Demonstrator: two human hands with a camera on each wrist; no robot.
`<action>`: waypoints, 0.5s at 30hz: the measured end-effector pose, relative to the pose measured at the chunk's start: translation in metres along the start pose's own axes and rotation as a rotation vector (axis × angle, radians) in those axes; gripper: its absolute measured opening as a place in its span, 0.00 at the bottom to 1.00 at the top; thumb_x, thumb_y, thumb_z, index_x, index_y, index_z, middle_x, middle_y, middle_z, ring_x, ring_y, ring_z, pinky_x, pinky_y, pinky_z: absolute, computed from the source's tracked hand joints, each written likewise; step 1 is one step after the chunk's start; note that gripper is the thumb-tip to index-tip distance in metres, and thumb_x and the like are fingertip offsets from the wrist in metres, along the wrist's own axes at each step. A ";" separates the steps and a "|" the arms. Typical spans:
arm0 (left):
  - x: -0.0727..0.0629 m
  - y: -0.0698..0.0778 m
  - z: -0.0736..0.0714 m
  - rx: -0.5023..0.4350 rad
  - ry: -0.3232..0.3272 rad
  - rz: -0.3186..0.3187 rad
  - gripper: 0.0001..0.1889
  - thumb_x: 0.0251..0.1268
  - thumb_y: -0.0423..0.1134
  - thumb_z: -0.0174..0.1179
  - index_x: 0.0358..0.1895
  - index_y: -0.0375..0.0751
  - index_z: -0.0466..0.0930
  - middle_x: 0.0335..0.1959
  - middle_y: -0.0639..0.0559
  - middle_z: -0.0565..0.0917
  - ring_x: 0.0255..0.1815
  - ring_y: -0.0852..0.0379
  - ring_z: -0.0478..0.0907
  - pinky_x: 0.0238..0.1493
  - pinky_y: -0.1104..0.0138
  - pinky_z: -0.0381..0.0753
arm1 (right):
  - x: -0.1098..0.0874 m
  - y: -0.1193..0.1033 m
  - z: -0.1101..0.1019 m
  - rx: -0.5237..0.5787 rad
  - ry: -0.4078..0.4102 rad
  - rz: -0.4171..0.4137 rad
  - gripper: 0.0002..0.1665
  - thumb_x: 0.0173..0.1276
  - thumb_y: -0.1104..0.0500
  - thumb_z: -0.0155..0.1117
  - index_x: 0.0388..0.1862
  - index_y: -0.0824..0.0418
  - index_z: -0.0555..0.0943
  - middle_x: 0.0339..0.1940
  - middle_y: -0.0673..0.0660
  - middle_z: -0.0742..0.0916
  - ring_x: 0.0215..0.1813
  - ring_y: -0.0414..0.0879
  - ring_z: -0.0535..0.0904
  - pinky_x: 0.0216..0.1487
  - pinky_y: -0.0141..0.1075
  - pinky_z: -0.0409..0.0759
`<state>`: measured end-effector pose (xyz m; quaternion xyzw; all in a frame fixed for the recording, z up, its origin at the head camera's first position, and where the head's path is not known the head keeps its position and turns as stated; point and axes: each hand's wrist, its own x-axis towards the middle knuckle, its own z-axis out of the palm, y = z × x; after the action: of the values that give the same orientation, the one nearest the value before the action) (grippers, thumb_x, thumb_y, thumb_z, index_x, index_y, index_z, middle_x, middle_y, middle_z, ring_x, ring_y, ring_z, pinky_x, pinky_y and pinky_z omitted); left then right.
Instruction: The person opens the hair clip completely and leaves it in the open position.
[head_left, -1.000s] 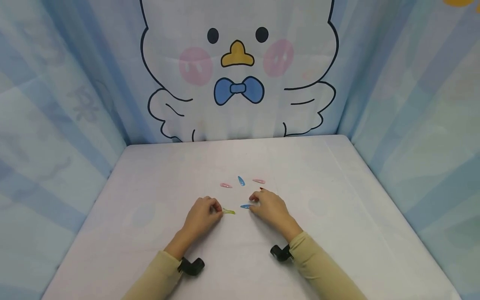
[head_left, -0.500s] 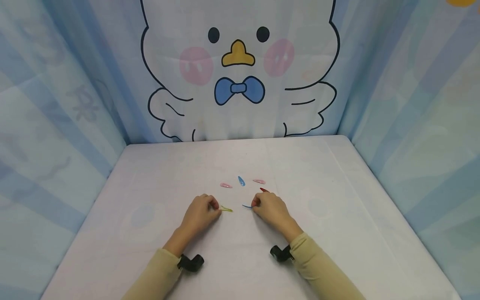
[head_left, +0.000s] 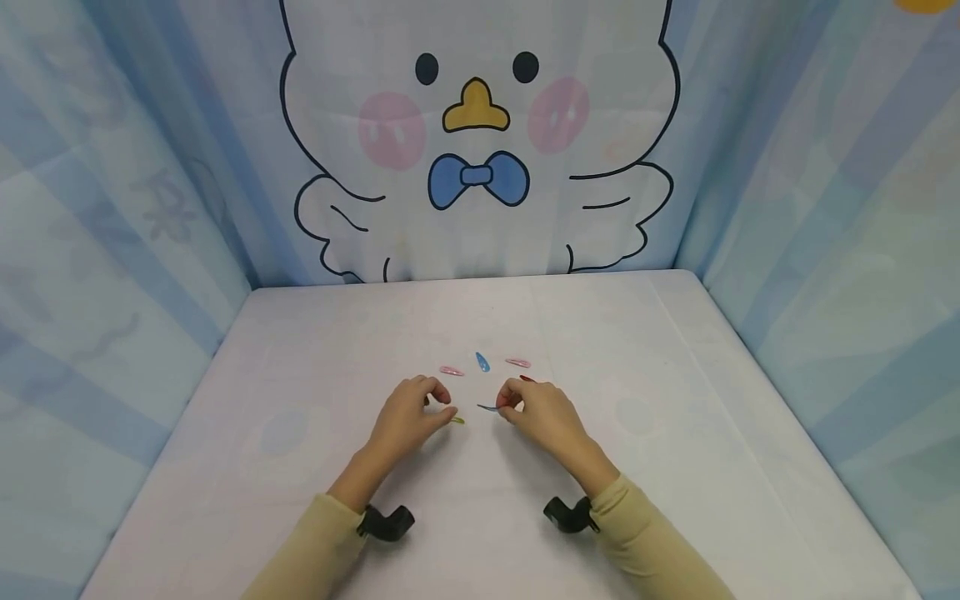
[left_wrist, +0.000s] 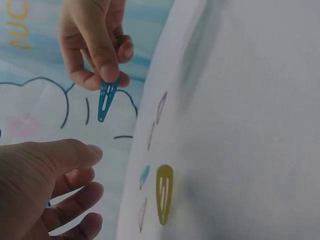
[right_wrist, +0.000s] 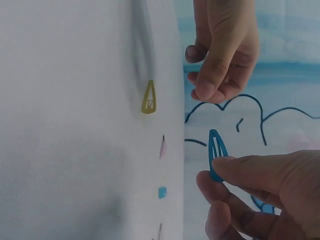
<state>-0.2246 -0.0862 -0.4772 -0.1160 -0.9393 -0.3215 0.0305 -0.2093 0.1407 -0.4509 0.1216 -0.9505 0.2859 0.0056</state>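
We see the right hand (head_left: 547, 417) pinching a blue hair clip (head_left: 487, 408), while the left hand (head_left: 408, 417) holds nothing.
From the head view, we find a yellow-green clip (head_left: 458, 420) on the table (head_left: 360, 333) just by the left thumb; beyond the hands lie one pink clip (head_left: 452, 371), another pink clip (head_left: 517, 362), a second blue clip (head_left: 482, 362) between them, and a red clip (head_left: 528, 379) partly hidden by the right hand. From the left wrist, we see the left thumb and fingers parted, and the yellow-green clip lying apart from them. From the right wrist, we see the right thumb pressing the held clip's wide end, its narrow end free.
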 end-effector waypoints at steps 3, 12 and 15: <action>-0.003 0.014 -0.006 -0.035 0.005 0.049 0.09 0.63 0.43 0.74 0.40 0.49 0.83 0.39 0.56 0.84 0.45 0.53 0.77 0.49 0.59 0.79 | -0.006 -0.006 -0.008 0.003 0.028 -0.022 0.06 0.67 0.59 0.74 0.35 0.49 0.85 0.35 0.46 0.91 0.28 0.38 0.77 0.34 0.36 0.75; -0.017 0.052 -0.024 -0.062 0.081 0.238 0.10 0.62 0.41 0.75 0.42 0.49 0.84 0.40 0.57 0.86 0.43 0.57 0.77 0.45 0.62 0.80 | -0.024 -0.024 -0.033 -0.009 0.143 -0.127 0.03 0.68 0.56 0.74 0.35 0.50 0.87 0.32 0.43 0.90 0.25 0.36 0.72 0.39 0.38 0.72; -0.022 0.061 -0.029 -0.058 0.108 0.276 0.10 0.62 0.40 0.75 0.42 0.49 0.84 0.40 0.59 0.86 0.43 0.59 0.77 0.44 0.63 0.80 | -0.031 -0.030 -0.041 0.010 0.179 -0.158 0.02 0.68 0.57 0.75 0.35 0.51 0.88 0.31 0.42 0.90 0.26 0.36 0.73 0.44 0.41 0.70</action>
<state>-0.1893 -0.0615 -0.4210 -0.2274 -0.9017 -0.3472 0.1213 -0.1750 0.1464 -0.4027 0.1704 -0.9322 0.2989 0.1123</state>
